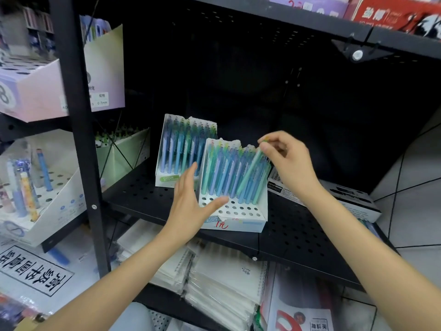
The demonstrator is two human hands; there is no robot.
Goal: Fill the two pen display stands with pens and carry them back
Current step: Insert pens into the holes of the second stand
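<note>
Two white pen display stands sit on a black perforated shelf (298,235). The front stand (238,218) holds blue and green pens in its back rows; its front rows of holes are bare. The rear stand (167,180) behind it at the left is packed with pens. My right hand (286,161) pinches the top of a tilted green pen (250,173) whose lower end is among the front stand's pens. My left hand (191,201) lies with straight fingers against the front stand's left side, thumb over its hole plate.
A black-and-white box (353,201) lies on the shelf right of the stands. A black upright post (78,130) stands at the left, with other pen displays (47,194) beyond it. Wrapped notebooks (224,283) are stacked on the shelf below.
</note>
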